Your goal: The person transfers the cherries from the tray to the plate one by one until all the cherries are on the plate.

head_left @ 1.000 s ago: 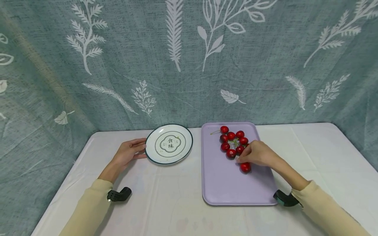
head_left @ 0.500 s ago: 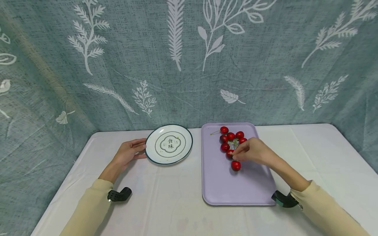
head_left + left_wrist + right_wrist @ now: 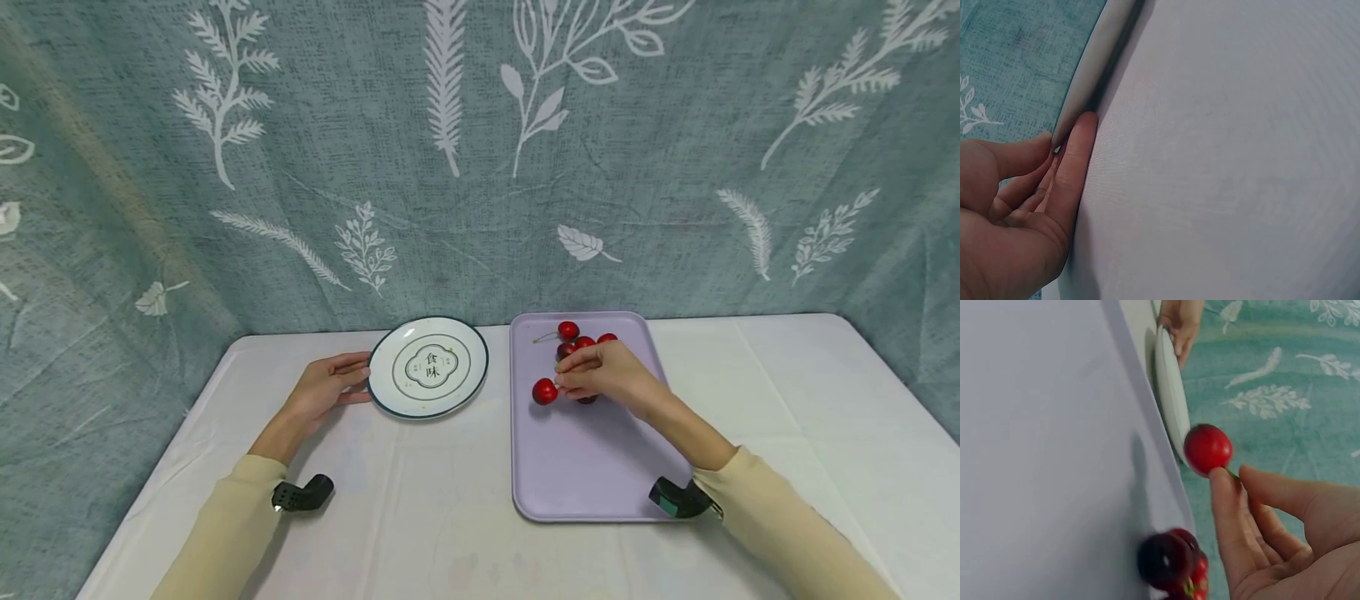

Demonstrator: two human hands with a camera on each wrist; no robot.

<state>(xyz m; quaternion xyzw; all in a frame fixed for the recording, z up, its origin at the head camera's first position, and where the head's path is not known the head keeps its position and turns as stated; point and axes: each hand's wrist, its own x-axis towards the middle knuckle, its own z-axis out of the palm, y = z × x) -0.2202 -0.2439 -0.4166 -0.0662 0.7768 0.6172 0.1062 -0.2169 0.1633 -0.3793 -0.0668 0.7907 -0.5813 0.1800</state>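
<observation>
My right hand [image 3: 611,379] pinches the short green stem of a red cherry [image 3: 1208,449] between thumb and fingertips, the fruit hanging over the lilac tray [image 3: 566,479]. Behind and under that hand, several more cherries [image 3: 567,331] lie bunched at the tray's far end, partly hidden by the fingers. One of them has a long stem pointing left. To the left stands a white plate [image 3: 467,387] with a dark blue rim and printed characters in its middle. At its left edge my left hand [image 3: 318,392] grips the rim, thumb above and fingers below.
A white cloth [image 3: 442,517] covers the table. Close behind plate and tray hangs a green curtain [image 3: 480,208] with white leaf prints. Each wrist wears a black camera device, the right one [image 3: 678,500] over the tray's near right corner.
My right hand has moved left and slightly away from me across the tray, carrying the cherry from near its right side toward its left edge. The left hand and plate stay put.
</observation>
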